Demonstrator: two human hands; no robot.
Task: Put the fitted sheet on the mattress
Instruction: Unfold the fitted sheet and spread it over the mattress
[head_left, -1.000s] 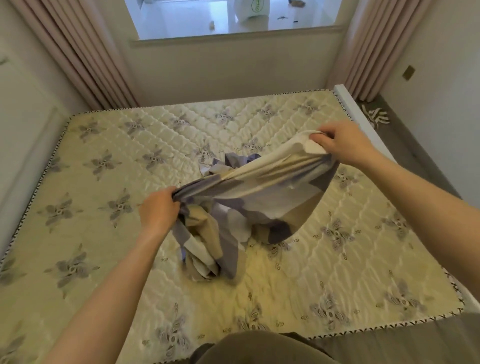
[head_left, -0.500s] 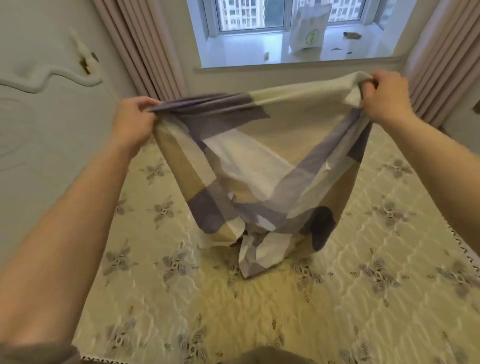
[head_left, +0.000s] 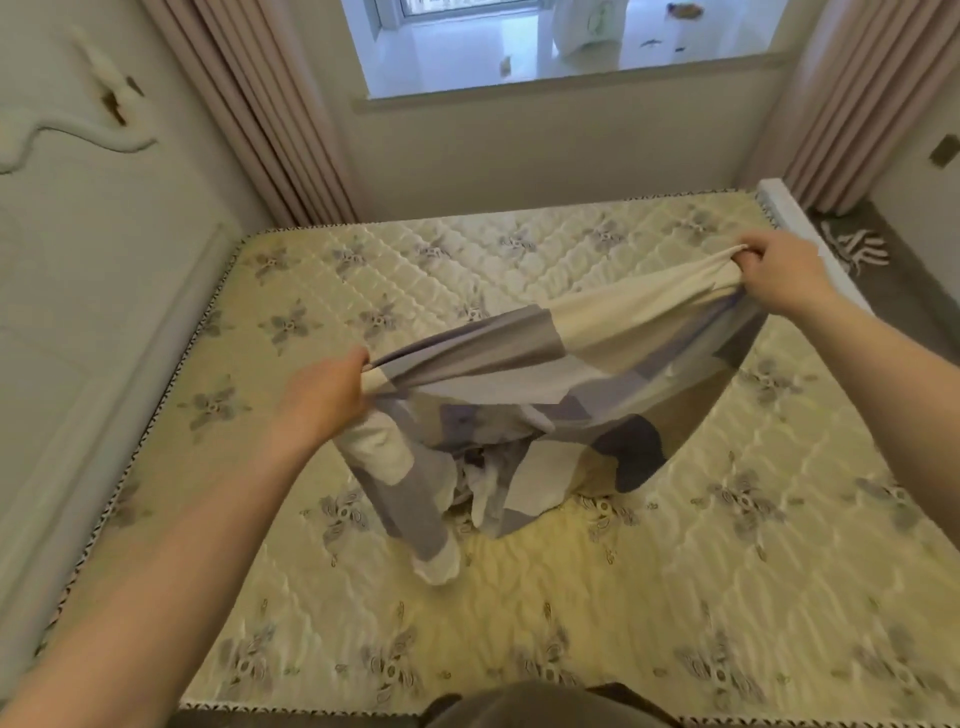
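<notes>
Both hands are closed on one edge of the sheet (head_left: 545, 374), well apart from each other. The left hand (head_left: 324, 395) pinches the purple-and-cream end low and near the middle of the bed; the right hand (head_left: 779, 280) grips the cream end higher and further toward the right edge. Judged purpose: holding the edge taut between two points lets the bunched cloth hang and open out, so a corner or seam can be found.

The sheet is not fitted. Its held edge spans the air between the hands; the rest sags in folds, and the lowest folds appear to rest on the centre of the mattress (head_left: 727, 597). No corner pocket can be made out.

The mattress is bare, quilted, with all four visible corners uncovered. A panelled wall (head_left: 78, 312) runs close along its left side and curtains (head_left: 270, 114) hang at the far corners, which is likely to make tucking on the left awkward.

Assessment: early stage, unfolding and orienting only.
</notes>
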